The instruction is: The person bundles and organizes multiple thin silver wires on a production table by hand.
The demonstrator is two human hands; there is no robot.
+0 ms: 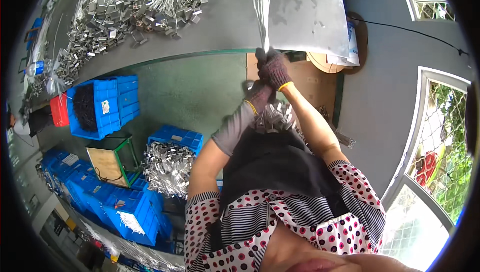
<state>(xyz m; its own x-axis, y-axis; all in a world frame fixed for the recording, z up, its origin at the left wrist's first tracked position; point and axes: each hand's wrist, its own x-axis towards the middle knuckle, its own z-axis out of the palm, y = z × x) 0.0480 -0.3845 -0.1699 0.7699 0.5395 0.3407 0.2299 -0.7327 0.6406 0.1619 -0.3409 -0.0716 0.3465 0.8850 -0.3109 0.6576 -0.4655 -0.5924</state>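
A bundle of thin whitish wires [263,7] stretches across the table's near edge towards me. My right hand [274,69], in a dark knitted glove with a yellow cuff, is closed around it just off the edge. Directly below, nearer my body, my left hand [259,95] wears a matching glove and is closed on the same bundle. A cluster of small metal clips [274,117] hangs at the bundle's near end, against my black apron [280,157]. The gloves hide the fingertips and the gripped stretch of wire.
Wires ending in a heap of metal clips [130,17] cover the grey table [225,22] at the far left. Blue crates [127,102] stand left, one with dark contents. Another clip pile [170,167] lies nearer, beside a green-framed stand [112,159]. A window [430,147] is right.
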